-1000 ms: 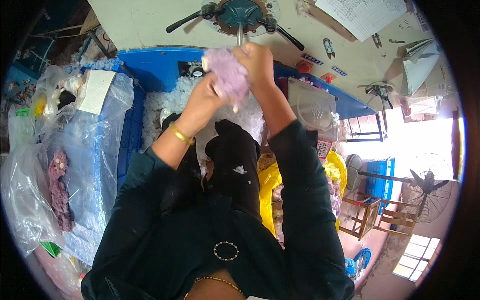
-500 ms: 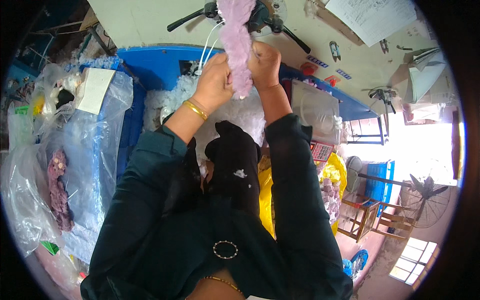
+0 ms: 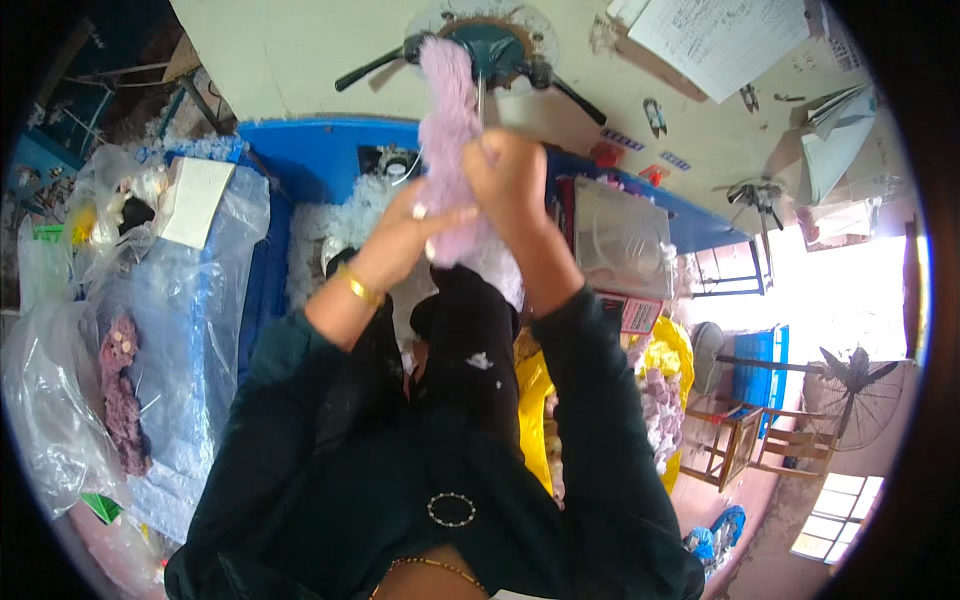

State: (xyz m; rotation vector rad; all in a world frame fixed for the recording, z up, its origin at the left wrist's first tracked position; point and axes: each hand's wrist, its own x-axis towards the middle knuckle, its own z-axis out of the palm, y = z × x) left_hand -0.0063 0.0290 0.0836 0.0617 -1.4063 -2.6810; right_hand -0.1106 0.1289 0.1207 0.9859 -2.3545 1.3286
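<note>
A long, fluffy lilac plush piece (image 3: 450,140) stretches up from above my knees towards a dark machine head with black handles (image 3: 490,50) on the bench. My left hand (image 3: 405,235) grips its lower part, thumb lying across the fur. Small pale bits show on the plush beside that thumb. Against its right edge my right hand (image 3: 508,180) is closed in a fist, slightly blurred. What those fingers pinch is hidden. A white thread or cord shows just left of the plush.
At left, clear plastic bags (image 3: 205,270) lie over a blue bin, with a darker mauve plush piece (image 3: 122,400) on them. White stuffing (image 3: 315,225) fills the space below the bench. Papers (image 3: 715,40) and thread snips (image 3: 654,117) lie on the bench. A yellow bag (image 3: 675,350) stands at right.
The plush piece has come down towards me, showing more of the machine head. My left hand has moved lower and left along it; the right hand has dropped and turned, its fist beside the fur.
</note>
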